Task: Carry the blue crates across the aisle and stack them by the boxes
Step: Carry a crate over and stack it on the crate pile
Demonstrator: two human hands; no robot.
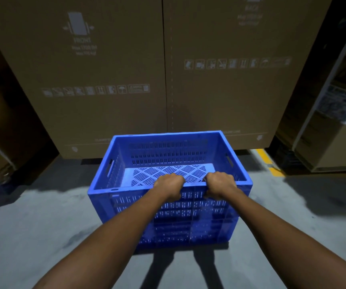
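1. Grey concrete floor (32, 226) runs up to tall cardboard boxes (105, 80).
2. Just before them, the slotted blue crate (168, 215) holds nothing.
3. My left hand (169, 187) and right hand (221, 185) clench its near rim.

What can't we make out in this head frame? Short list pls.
- Fingertips of left hand and right hand: curled over the near rim of the blue crate, hidden inside it.
- Whether the crate rests on the floor or hangs just above: its underside is out of sight.
- Print on the cardboard boxes: blurred, dim; only "FRONT" reads.
- Box tops: cut off by the upper edge.
- Other crates: none in frame.
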